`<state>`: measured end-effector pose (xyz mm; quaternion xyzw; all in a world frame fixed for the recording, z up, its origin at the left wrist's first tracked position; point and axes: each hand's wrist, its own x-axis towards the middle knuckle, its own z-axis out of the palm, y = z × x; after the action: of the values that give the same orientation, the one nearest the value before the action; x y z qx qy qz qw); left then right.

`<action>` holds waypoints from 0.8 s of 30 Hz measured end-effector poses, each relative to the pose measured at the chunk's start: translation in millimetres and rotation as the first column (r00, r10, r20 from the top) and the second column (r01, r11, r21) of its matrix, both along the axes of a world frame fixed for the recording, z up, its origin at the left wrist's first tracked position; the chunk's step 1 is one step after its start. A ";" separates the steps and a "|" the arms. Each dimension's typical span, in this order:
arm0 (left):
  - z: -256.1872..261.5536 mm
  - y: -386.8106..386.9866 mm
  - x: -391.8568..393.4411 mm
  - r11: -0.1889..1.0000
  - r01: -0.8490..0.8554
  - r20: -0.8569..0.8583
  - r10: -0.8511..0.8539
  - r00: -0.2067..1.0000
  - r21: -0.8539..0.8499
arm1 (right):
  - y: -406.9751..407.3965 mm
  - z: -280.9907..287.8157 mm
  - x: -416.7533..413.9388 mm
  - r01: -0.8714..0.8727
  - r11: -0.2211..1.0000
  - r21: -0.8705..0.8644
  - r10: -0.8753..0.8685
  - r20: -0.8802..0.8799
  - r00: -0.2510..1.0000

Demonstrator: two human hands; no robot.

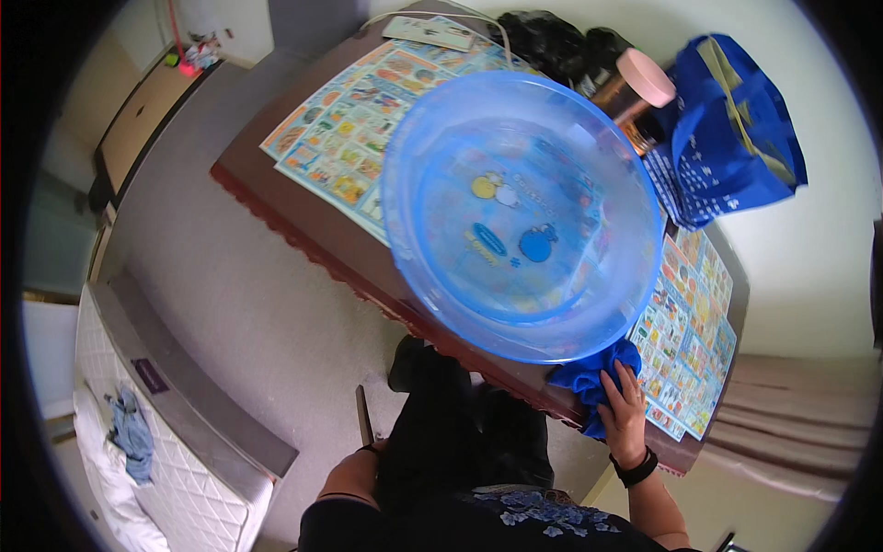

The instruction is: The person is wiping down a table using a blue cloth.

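Note:
My right hand (624,410) rests on a bunched blue cloth (594,378) at the near edge of the table, its fingers over the cloth and a black band at the wrist. Just beyond the cloth stands a large translucent blue plastic basin (441,303), printed with cartoon figures on its bottom. The basin sits on a brown-covered table (331,228) with a scalloped dark red trim, and its near rim reaches close to the table's edge. My left hand is out of view; only the left forearm shows, beside my dark trousers.
Printed picture sheets (345,138) lie under and beside the basin. Behind it are a black plastic bag (538,41), a jar with a pink lid (645,77) and a blue bag (738,138). A white power strip (428,33) lies at the far end. A mattress (200,476) stands left.

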<state>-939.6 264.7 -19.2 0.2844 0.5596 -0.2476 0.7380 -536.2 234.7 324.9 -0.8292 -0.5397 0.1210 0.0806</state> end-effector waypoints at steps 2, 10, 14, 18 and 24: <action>-15.0 18.4 -0.6 0.999 0.026 0.003 -0.026 1.000 0.020 | -1.8 -4.1 -3.6 -0.007 0.997 0.080 0.005 0.026 1.000; -55.7 100.1 -0.2 0.984 0.121 0.004 -0.123 0.992 0.131 | -7.3 -23.9 -29.1 0.077 0.956 0.284 -0.124 0.152 0.981; -68.1 122.0 -7.4 0.977 0.142 0.003 -0.144 0.990 0.162 | -5.1 -28.9 -30.9 0.122 0.932 0.340 -0.191 0.176 0.966; -73.2 153.2 -6.3 0.969 0.148 0.020 -0.155 0.988 0.199 | -4.8 -42.9 -32.8 0.157 0.894 0.419 -0.255 0.188 0.948; -59.4 238.7 10.3 0.241 0.239 -0.119 -0.423 0.898 0.941 | 8.1 -52.3 -37.5 0.204 0.839 0.505 -0.360 0.232 0.904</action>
<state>-929.4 503.3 -78.6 0.7879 0.4629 -0.0034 0.4061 -573.7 242.8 272.7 -0.8642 -0.4288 -0.1614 0.2081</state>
